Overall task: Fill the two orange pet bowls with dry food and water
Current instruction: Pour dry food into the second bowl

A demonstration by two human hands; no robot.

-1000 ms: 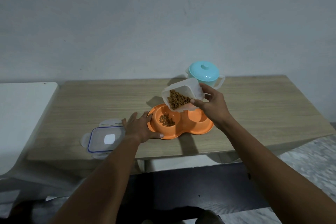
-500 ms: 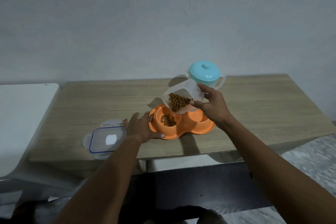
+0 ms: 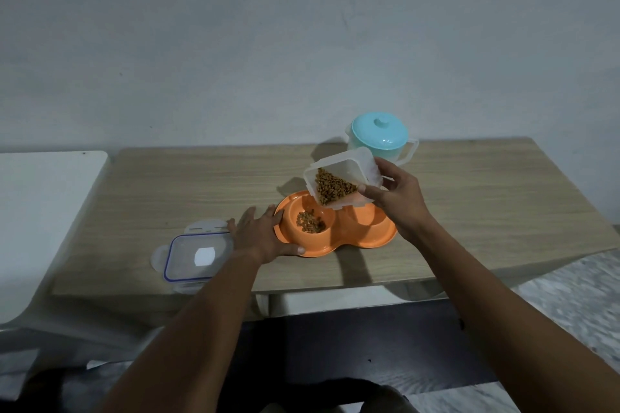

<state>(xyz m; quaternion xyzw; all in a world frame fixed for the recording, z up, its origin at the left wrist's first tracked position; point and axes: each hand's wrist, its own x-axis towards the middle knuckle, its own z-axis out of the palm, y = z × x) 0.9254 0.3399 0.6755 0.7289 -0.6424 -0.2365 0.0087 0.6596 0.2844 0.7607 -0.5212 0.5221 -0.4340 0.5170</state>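
Note:
An orange double pet bowl (image 3: pixel 355 241) sits near the middle of the wooden table (image 3: pixel 188 184). Its left well holds a small heap of brown dry food (image 3: pixel 309 221); its right well looks bare. My right hand (image 3: pixel 399 201) grips a clear plastic food container (image 3: pixel 339 178), tilted mouth-down over the left well with kibble piled at its lower edge. My left hand (image 3: pixel 265 235) lies flat against the bowl's left rim, thumb along the front edge. A clear jug with a turquoise lid (image 3: pixel 380 134) stands behind the bowl.
The container's clear lid with a blue seal (image 3: pixel 198 255) lies on the table left of my left hand, near the front edge. A white surface (image 3: pixel 43 211) adjoins the table on the left. A wall rises right behind the table.
The tilted container has stayed over the left well, and the heap of kibble in the well has grown slightly. My left hand has kept its place on the bowl's rim.

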